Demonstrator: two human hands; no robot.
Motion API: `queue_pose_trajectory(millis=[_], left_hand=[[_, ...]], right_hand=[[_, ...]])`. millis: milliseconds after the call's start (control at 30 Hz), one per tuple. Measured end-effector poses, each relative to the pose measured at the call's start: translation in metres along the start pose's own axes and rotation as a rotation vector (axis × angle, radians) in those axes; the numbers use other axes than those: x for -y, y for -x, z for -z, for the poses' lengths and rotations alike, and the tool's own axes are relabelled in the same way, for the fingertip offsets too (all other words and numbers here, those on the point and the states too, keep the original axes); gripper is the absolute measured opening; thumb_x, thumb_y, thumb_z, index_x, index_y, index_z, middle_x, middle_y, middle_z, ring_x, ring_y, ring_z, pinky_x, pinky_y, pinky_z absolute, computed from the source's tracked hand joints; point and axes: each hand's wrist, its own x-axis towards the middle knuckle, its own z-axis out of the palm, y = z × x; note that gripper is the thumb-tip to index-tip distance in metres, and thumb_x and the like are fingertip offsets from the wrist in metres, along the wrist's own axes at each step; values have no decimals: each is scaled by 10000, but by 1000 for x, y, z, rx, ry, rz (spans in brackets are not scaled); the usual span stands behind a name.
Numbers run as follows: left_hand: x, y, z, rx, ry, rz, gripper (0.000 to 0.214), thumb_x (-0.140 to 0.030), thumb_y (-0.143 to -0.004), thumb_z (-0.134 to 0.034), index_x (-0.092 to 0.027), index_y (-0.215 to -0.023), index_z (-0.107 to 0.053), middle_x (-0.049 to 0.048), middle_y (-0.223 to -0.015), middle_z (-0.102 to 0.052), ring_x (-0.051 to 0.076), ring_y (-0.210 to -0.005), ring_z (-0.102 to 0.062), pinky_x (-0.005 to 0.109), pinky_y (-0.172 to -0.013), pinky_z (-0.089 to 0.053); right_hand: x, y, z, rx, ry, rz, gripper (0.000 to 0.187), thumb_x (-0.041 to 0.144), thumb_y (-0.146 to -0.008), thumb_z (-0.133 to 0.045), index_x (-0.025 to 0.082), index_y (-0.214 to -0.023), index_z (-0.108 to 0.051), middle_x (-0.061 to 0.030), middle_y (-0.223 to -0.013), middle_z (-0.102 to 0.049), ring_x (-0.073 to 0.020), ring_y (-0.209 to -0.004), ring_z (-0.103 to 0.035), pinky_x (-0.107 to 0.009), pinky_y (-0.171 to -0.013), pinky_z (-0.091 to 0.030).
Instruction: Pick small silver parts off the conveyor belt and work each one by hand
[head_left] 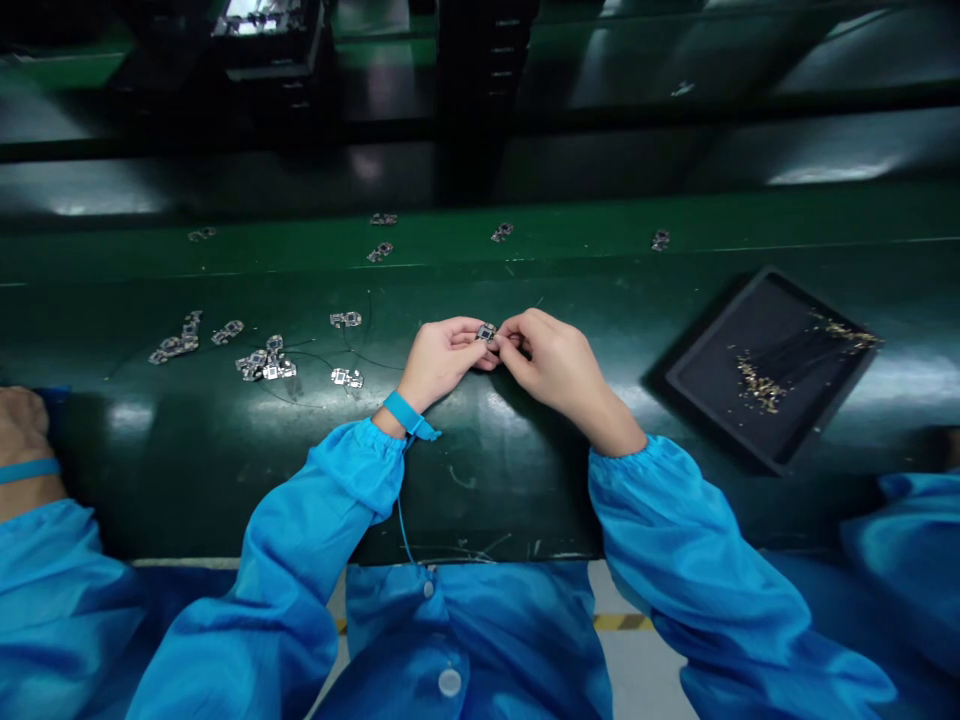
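Observation:
A small circuit board (487,332) is pinched between the thumb and fingers of my left hand (444,358), above the green work surface. My right hand (553,362) meets it from the right, thumb and forefinger pinched together at the board's edge. Whatever sits between those right fingertips is too small to make out. To the left of my hands lie more circuit boards (268,362), some in a pile, and two single ones (346,378) closer to my left wrist. Thin dark wires run from some of them. A blue wrist strap (409,415) circles my left wrist.
On the right rests a black tray (697,385) holding thin dark wires with gold-coloured ends (761,385). Several boards lie spaced along the green strip (585,222) behind. A co-worker's hand (24,440) is at the left edge; another person's blue sleeve (915,530) shows at right.

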Motion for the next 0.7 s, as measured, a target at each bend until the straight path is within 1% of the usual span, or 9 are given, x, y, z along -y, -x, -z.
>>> queue_pose_trajectory(millis=[400,533,600,700], left_hand=[[1,1,0,11,-21,-10,181,-148,-808,-738,-83,-975,-714,88,-838,-765,139,-675,-734,250,-678,-631],[2,1,1,19,-22,-24,192,-165,-810,-746,-81,-981,-720,98,-856,-767,147,-687,-738,254,-681,-630],[1,1,2,42,-23,-38,191,-170,-820,-738,-79,-988,-726,102,-873,-768,146,-695,-738,253,-684,-628],[1,2,3,98,-51,-45,189,-168,-833,-717,-83,-1000,-734,98,-894,-766,143,-706,-739,255,-701,-625]], right_hand=[[-1,0,-2,0,-3,-16,104,245,-920,-554,192,-931,-642,-69,-908,-697,-177,-740,-601,-298,-646,-396],[-2,0,-2,17,-28,-59,86,249,-909,-576,195,-939,-636,-60,-893,-703,-175,-741,-611,-295,-643,-400],[-3,-1,-3,31,-88,-108,107,262,-911,-588,195,-982,-631,-47,-850,-703,-174,-722,-616,-294,-635,-409],[-4,-2,-4,71,-268,-187,132,283,-925,-584,195,-1012,-629,-26,-782,-702,-164,-652,-614,-288,-604,-425]])
